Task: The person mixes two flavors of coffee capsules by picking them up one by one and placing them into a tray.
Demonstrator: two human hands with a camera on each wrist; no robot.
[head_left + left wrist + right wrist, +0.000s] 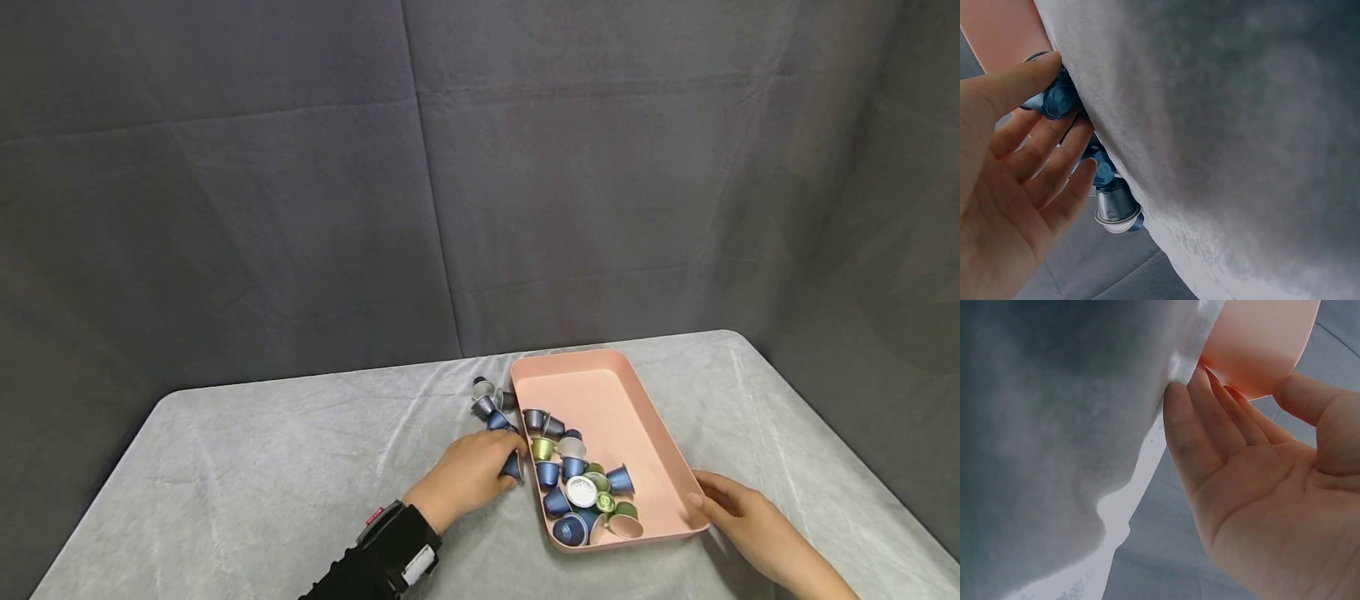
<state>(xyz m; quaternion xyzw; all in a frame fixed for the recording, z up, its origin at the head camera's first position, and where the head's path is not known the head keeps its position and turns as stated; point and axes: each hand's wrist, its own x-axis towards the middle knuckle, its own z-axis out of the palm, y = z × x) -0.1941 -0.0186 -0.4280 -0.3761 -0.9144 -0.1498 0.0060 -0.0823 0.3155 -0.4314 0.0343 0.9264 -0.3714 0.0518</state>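
Note:
My left hand (468,471) is at the left long side of a pink tray (592,379). Its thumb and fingers pinch a dark blue coffee capsule (1060,100), just outside the tray wall. Beyond the fingertips, several blue and grey capsules (483,407) lie in a heap on the cloth along that wall; part of the heap is hidden by the hand. At the tray's near right corner, my right hand (750,525) grips the rim, thumb on top and fingers (1213,422) against the outside. The tray holds several blue, green, grey and white capsules, gathered toward its left and near end.
A light grey cloth (247,483) covers the table, whose far corners are rounded. Dark grey fabric (300,208) hangs behind the table and along its sides. A black band with a device (393,550) is strapped to the left wrist.

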